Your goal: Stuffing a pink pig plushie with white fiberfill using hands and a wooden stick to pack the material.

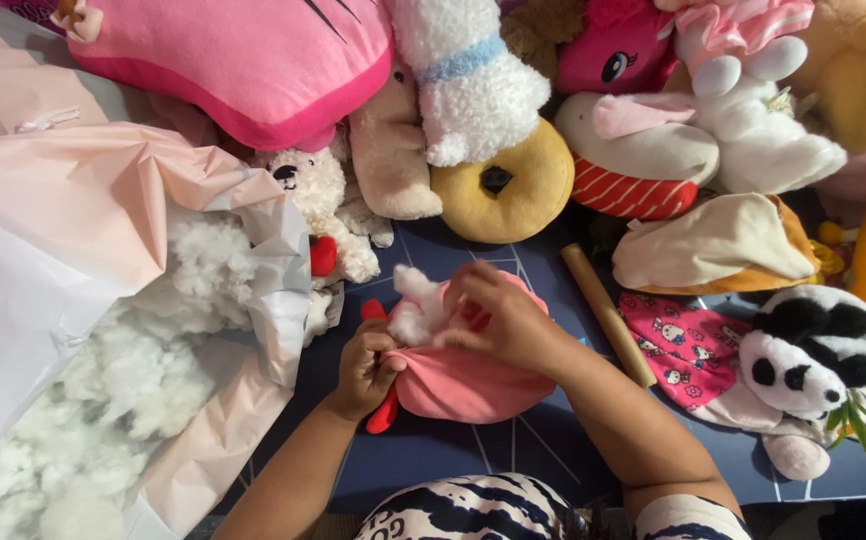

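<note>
Item: pink plush toy (468,385), part-filled, with red trim, lying on the dark blue mat (513,450) at centre, below the yellow ring-shaped plush (501,182).

Handling: judged light, soft and yielding, not fragile; best gripped at the gathered fabric of the opening.

Left hand (365,368): closed, pinching that fabric.

Right hand (501,318): fingers curled over a tuft of white stuffing (415,305) at the opening.

Adjacent: loose white filling (123,390) in a bag, wooden stick (608,312), panda toy (813,360).

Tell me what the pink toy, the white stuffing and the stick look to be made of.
Pink toy: soft matte fabric, probably fleece; it bulges and wrinkles where the left hand grips it.
Stuffing: fluffy white fibre, likely polyester fill; wispy clumps.
Stick: seemingly bare wood; pale tan, smooth, rigid.
</note>
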